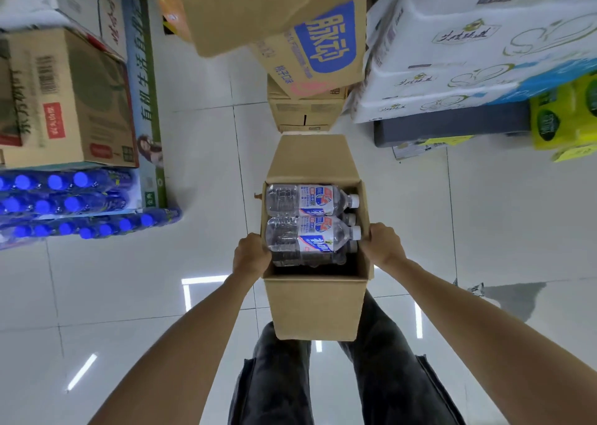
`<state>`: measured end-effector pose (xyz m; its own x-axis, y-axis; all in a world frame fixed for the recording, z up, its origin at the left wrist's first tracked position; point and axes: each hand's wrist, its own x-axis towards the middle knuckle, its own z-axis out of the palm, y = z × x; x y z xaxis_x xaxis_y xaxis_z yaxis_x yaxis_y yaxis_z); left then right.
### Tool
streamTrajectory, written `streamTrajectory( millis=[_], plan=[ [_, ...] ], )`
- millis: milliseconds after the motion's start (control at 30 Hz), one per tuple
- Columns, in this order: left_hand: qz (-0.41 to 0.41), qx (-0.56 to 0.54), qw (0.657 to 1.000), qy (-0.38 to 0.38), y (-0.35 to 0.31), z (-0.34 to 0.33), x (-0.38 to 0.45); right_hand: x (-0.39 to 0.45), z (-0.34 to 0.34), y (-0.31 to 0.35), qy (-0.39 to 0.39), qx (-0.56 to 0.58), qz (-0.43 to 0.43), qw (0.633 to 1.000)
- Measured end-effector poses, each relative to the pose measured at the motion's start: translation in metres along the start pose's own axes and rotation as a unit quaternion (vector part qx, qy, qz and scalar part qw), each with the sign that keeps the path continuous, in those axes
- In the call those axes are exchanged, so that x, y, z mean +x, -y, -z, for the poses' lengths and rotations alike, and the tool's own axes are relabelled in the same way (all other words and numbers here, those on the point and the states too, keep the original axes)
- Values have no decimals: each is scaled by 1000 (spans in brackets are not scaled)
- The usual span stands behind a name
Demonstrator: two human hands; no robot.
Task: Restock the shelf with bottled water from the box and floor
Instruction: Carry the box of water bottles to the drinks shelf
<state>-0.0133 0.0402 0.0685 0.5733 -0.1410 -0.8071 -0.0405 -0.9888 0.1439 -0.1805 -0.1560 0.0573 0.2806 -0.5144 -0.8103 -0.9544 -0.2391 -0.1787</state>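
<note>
floor (129, 279): pale glossy tiles fill most of the frame; person stands mid-aisle, dark trousers at bottom centre.
stock around: cartons stacked upper left (68, 101), white wrapped packs upper right (468, 52), blue-labelled carton top centre (323, 46), blue-capped bottle packs (71, 204) on the floor at left.
shelf: not in view, so nothing placed there can be checked.
box (316, 308): open brown carton at centre, flaps up at far and near ends, held up in front of the legs and off the floor by the look of it.
bottled water (310, 200): clear bottles with white caps lying on their sides inside the box, two on top, at least one more layer under; near end of the box shows a dark gap.
left hand (250, 255): fingers curled over the box's left rim, gripping it.
right hand (381, 245): fingers curled over the right rim, gripping it.
progress: early or middle, my guess; box still holds several bottles, none in hand.
left to do: get the box to the shelf, unload the bottles, then fetch any bottled water from the floor.
</note>
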Motion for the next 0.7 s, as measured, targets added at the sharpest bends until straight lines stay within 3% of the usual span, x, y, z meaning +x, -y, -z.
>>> streamTrajectory(
  millis=[433, 700],
  plan=[
    [55, -71, 995, -45, 44, 86, -142, -144, 63, 76, -11, -74, 85, 994],
    [89, -149, 982, -72, 125, 127, -196, -218, 47, 154, -19, -164, 147, 975]
  ],
)
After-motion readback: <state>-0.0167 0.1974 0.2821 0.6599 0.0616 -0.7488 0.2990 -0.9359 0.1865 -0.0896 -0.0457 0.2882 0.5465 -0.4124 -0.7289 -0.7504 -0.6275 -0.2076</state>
